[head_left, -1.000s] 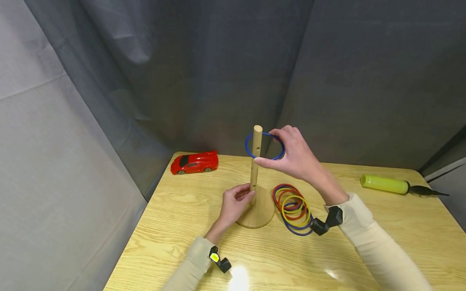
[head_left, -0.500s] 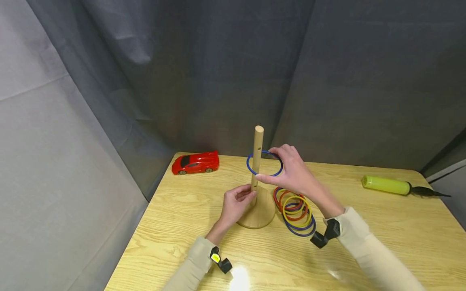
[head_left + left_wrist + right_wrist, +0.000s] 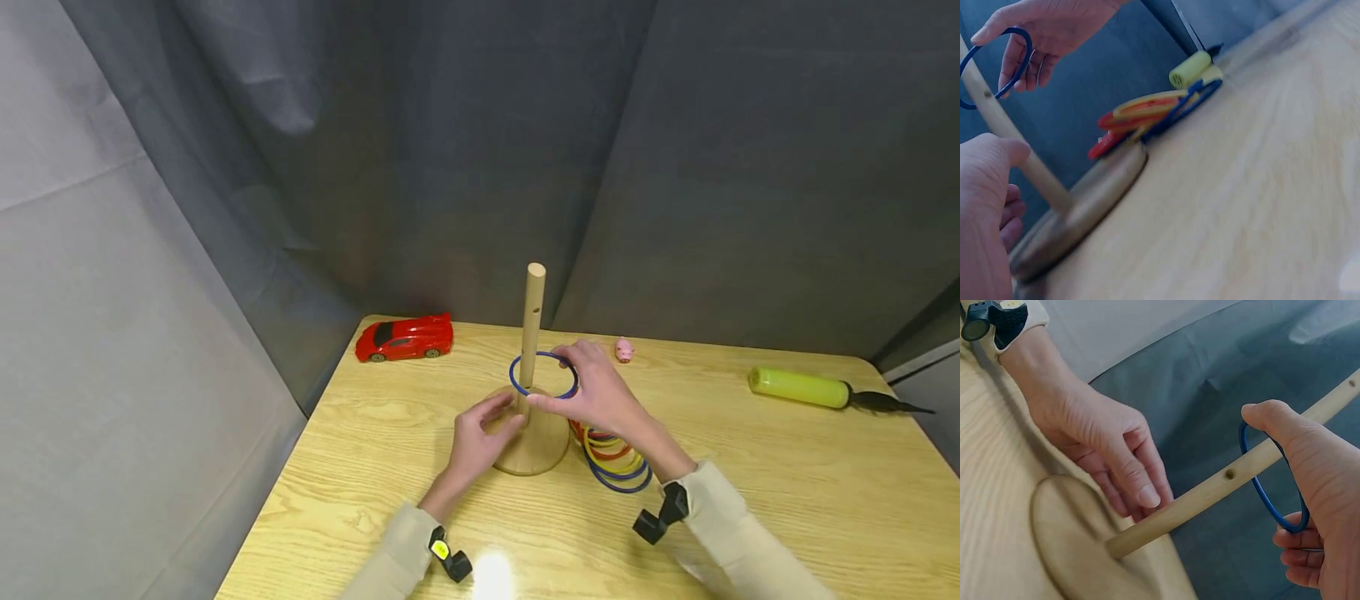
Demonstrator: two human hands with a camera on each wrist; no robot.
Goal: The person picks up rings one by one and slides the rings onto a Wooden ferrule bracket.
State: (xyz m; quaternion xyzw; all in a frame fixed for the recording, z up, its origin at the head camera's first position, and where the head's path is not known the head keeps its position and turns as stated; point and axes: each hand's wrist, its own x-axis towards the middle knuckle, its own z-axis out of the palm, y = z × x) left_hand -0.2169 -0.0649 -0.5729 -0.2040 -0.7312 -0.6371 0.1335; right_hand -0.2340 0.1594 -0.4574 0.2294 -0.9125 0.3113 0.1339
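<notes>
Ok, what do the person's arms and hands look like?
Long, pale beige sleeves. A small black left camera and right camera sit at the wrists, the left bearing a bright yellow patch. Left hand and right hand are ungloved, the right apparently wearing a thin finger ring.

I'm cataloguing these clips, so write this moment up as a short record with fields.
Right hand: pinches a blue ring
Held ring: around the post, above the base
Left hand: beside the post's lower part; contact unclear
Loose rings: red, yellow and blue, overlapping right of the base, partly hidden; count unclear
Back left: red toy car
Back, beyond the right hand: small pink figure
Far right: yellow-green cylinder with a black end
Surface: wood-grain table
</notes>
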